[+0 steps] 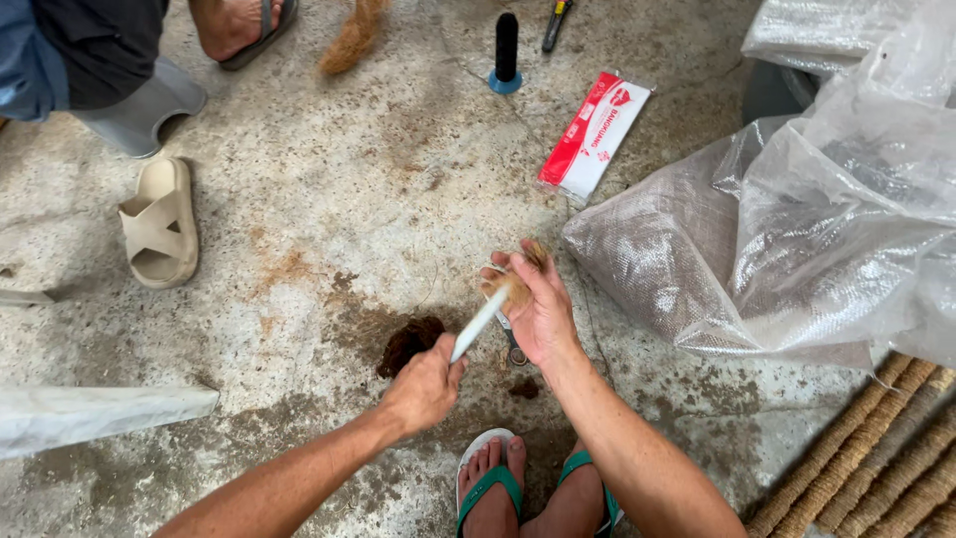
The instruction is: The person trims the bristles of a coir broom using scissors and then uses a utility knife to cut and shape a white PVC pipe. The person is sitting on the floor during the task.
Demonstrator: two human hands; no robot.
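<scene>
**Risk check: blade stroke close to the holding hand**

Left hand [423, 387] is closed tight around the handle end of a pale, flat blade-like tool [480, 324]. Right hand [538, 304] is clenched on a small tuft of brown fibre [518, 279], held above the concrete floor [329, 199], just forward of the person's 2 feet in green-strapped sandals [490, 488]. Tool tip sits against the tuft, right at the right hand's fingers.

What could go wrong, my read:
- Tool tip is touching the tuft beside the right thumb. A slip along the fibre would likely run into the fingers. Cause: working toward the holding hand with almost no fibre sticking out past the grip.
- The tuft is small and loose. A hard pull could drag strands out of the fist and drop them on the dark fibre pile [408, 344] below.
- Scissors [514, 349] seem to hang under the right palm, mostly hidden; cannot tell how they are held. If loose, they could fall near the toes.
- Bare toes sit right under the work. Anything dropped lands there.

Nearby but well apart: a beige slipper [159, 224], a red-and-white packet [595, 134], a black upright tool [506, 55], woven plastic sacks [797, 239], coir rope coils [876, 448]. Another person's leg [239, 25] is at the top edge, out of reach.
</scene>
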